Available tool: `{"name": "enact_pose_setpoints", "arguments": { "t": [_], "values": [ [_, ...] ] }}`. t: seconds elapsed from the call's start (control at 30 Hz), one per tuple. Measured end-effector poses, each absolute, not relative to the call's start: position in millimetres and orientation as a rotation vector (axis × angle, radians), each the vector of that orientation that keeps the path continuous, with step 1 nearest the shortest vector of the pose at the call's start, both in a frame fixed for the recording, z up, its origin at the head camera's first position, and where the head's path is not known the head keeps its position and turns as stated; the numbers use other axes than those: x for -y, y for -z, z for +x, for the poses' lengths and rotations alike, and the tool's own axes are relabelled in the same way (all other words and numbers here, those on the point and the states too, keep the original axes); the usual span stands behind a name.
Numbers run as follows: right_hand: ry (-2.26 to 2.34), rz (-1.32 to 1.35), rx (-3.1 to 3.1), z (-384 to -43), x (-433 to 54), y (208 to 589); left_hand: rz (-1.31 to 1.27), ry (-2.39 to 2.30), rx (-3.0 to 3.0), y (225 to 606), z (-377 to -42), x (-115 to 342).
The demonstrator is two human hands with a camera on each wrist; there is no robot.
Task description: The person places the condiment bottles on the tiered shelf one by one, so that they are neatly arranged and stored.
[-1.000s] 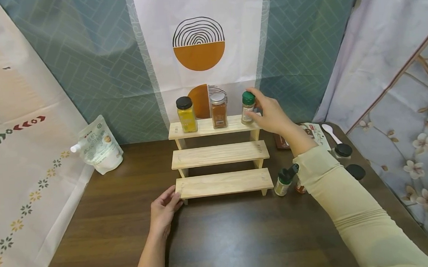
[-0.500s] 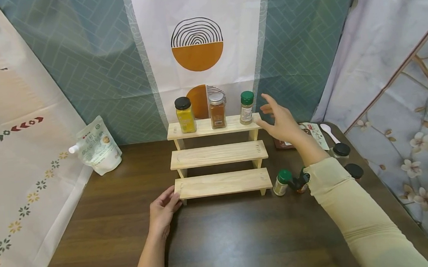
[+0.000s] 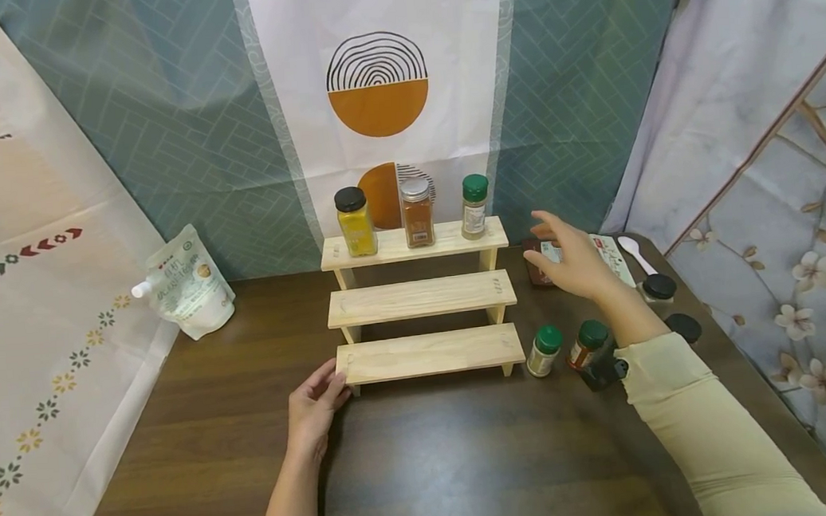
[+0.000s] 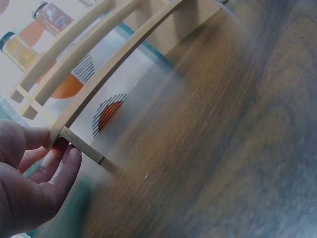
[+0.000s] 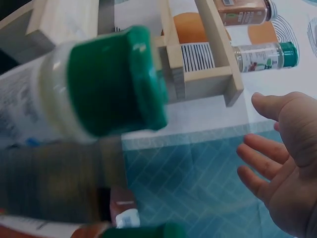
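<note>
In the head view, a wooden rack (image 3: 421, 297) with three steps stands on the table (image 3: 427, 465). The left hand (image 3: 312, 409) grips the left end of the lowest step (image 3: 430, 353), near its front corner. If it tugged or lifted, the rack could tip, and the jars up high could fall. On the top step (image 3: 447, 235), a yellow jar (image 3: 359, 231) stands near the left end, a brown jar (image 3: 418, 222) in the middle, and a green-capped jar (image 3: 474, 218) close to the right edge. That last one has little wood beside it, so a small bump might push it off. The right hand (image 3: 579, 266) holds nothing, its fingers spread and a bit bent. By the rack's front right corner stand a pale jar (image 3: 543, 354) and a red jar (image 3: 585, 351). The black wrist camera (image 3: 601, 371) is right by the red jar; it's hard to tell if they touch. A low swing of the arm could knock that jar over.

In the left wrist view, thumb and fingers pinch just one corner, so a hard push at the other end could turn the rack.

In the right wrist view, a gap shows between the right hand and the green-capped jar. The pale jar looks big and blurry, so a careless wrist turn might hit it.
</note>
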State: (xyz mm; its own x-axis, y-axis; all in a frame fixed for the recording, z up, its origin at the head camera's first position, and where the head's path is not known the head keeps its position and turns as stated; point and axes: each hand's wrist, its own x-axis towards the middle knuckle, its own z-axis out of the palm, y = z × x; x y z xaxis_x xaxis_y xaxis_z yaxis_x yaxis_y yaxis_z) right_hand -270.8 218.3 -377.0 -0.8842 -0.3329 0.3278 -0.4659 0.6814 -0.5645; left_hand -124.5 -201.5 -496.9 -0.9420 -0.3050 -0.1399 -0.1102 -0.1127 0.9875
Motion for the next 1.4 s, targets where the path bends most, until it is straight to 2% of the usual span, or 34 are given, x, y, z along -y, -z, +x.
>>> {"name": "enact_pose_setpoints", "arguments": {
  "t": [0.6,1.07,1.4],
  "values": [
    [-0.932,0.531,2.650,-241.1,-269.3,391.3,0.471,2.200,2.054,497.7,-123.2,202.5],
    [-0.915,0.339,2.484,-234.6,-313.2,412.3,0.471,2.203,2.057,494.9,-123.3,203.0],
    [-0.879,0.196,2.429,-233.4,-325.9,422.8,0.468,2.199,2.034,496.9,-124.2,202.0]
  ]
}}
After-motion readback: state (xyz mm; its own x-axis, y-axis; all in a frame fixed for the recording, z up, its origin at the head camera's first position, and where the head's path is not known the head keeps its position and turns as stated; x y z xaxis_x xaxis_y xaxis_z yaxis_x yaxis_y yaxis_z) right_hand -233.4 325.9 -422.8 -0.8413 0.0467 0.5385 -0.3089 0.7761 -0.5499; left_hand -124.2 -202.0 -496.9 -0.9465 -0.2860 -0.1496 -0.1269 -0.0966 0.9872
